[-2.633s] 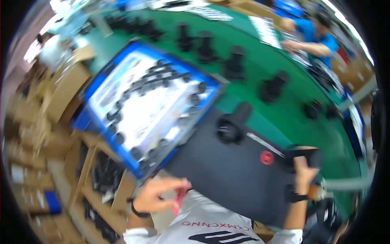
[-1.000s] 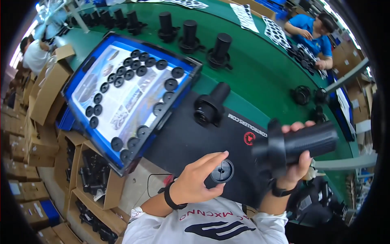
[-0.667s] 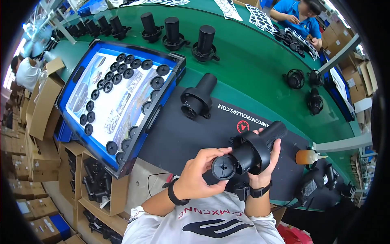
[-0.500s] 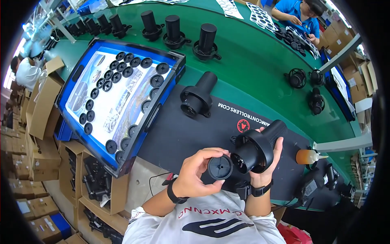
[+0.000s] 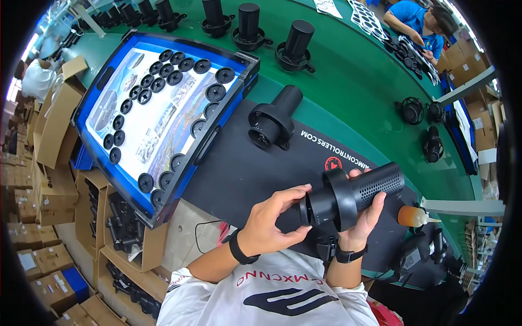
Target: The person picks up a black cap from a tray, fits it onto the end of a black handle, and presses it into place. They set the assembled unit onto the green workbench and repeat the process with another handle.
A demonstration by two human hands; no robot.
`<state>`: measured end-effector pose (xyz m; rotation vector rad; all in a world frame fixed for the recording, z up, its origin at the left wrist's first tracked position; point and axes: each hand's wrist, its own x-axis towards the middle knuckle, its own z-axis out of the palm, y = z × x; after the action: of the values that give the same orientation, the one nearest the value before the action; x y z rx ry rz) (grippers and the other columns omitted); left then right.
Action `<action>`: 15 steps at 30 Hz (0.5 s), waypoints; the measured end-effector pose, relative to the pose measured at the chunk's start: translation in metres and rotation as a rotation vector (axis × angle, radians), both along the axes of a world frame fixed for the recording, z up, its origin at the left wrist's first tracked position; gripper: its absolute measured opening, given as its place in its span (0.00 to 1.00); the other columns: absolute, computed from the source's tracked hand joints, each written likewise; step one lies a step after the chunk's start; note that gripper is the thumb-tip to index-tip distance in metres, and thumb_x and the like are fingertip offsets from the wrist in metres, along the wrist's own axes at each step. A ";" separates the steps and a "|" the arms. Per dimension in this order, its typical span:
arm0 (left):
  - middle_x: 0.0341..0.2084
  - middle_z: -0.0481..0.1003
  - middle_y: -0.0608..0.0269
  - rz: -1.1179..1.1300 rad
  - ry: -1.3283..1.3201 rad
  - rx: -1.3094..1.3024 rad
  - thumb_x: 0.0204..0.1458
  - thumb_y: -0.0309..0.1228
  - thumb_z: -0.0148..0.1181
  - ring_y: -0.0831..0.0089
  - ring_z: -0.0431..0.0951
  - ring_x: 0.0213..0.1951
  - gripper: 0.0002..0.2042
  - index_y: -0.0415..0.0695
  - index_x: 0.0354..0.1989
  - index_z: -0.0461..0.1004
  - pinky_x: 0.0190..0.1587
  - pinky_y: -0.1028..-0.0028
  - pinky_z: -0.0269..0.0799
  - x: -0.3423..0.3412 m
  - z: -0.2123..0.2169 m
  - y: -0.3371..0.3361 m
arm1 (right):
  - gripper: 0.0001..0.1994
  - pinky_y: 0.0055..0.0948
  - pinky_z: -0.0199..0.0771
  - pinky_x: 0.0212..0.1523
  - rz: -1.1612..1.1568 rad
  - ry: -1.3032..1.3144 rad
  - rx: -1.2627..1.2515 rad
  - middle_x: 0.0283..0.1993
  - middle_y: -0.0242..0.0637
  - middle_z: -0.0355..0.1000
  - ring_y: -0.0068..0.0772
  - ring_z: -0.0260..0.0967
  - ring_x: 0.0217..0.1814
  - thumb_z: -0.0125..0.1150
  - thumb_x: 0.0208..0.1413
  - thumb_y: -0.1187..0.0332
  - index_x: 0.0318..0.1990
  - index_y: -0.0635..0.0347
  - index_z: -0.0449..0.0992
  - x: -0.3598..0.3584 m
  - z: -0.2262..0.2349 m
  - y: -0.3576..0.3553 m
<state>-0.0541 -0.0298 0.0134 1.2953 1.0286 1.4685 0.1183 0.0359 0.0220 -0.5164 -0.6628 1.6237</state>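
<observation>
My left hand (image 5: 273, 220) pinches a black round cap (image 5: 295, 215) between thumb and fingers, its edge toward me. The cap is against, or right beside, the near end of a black cylindrical housing (image 5: 343, 200) with a wide collar and a perforated tube. My right hand (image 5: 363, 224) grips this housing from below, around the tube behind the collar. The housing lies roughly level over a dark mat (image 5: 228, 179). Whether the cap sits inside the end or just touches it, I cannot tell. A similar black housing (image 5: 272, 122) rests on the mat beyond my hands.
A blue-edged tray (image 5: 187, 187) with several black round caps stands at the left. More black housings (image 5: 296, 46) line the green bench. On the right are an amber squeeze bottle (image 5: 411, 216) and a metal post (image 5: 462, 207). A co-worker in blue (image 5: 413, 22) sits across.
My left hand has turned the cap edge-on and brought it to the housing's end. The right hand has tilted the housing more level, its tube now pointing right.
</observation>
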 end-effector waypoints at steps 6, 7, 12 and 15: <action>0.56 0.64 0.39 -0.033 0.221 0.088 0.41 0.19 0.69 0.56 0.69 0.57 0.33 0.33 0.56 0.58 0.59 0.65 0.65 -0.010 -0.002 0.001 | 0.28 0.41 0.66 0.58 -0.023 -0.053 0.036 0.54 0.42 0.66 0.41 0.65 0.57 0.50 0.59 0.48 0.58 0.59 0.59 -0.005 -0.006 -0.001; 0.57 0.64 0.38 -0.059 0.166 0.063 0.42 0.21 0.69 0.56 0.68 0.57 0.32 0.33 0.56 0.58 0.58 0.65 0.65 -0.009 -0.002 0.001 | 0.28 0.41 0.66 0.58 -0.015 -0.033 0.059 0.54 0.41 0.65 0.41 0.65 0.57 0.51 0.59 0.48 0.58 0.58 0.59 -0.005 -0.007 -0.001; 0.58 0.62 0.38 -0.109 0.032 -0.023 0.48 0.28 0.66 0.55 0.68 0.57 0.31 0.32 0.57 0.56 0.57 0.64 0.66 -0.005 -0.001 -0.005 | 0.29 0.39 0.65 0.59 -0.006 -0.021 0.121 0.55 0.37 0.62 0.38 0.63 0.58 0.52 0.58 0.47 0.59 0.56 0.58 -0.007 -0.012 -0.002; 0.58 0.62 0.38 -0.100 0.038 -0.043 0.50 0.30 0.64 0.55 0.68 0.57 0.31 0.32 0.58 0.55 0.57 0.65 0.67 -0.004 0.001 -0.006 | 0.29 0.39 0.65 0.59 -0.016 -0.038 0.102 0.55 0.36 0.61 0.38 0.63 0.58 0.53 0.57 0.47 0.59 0.55 0.58 -0.008 -0.017 -0.005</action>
<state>-0.0581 -0.0355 0.0144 1.3294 1.0003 1.3438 0.1105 0.0311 0.0048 -0.4776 -0.7643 1.5597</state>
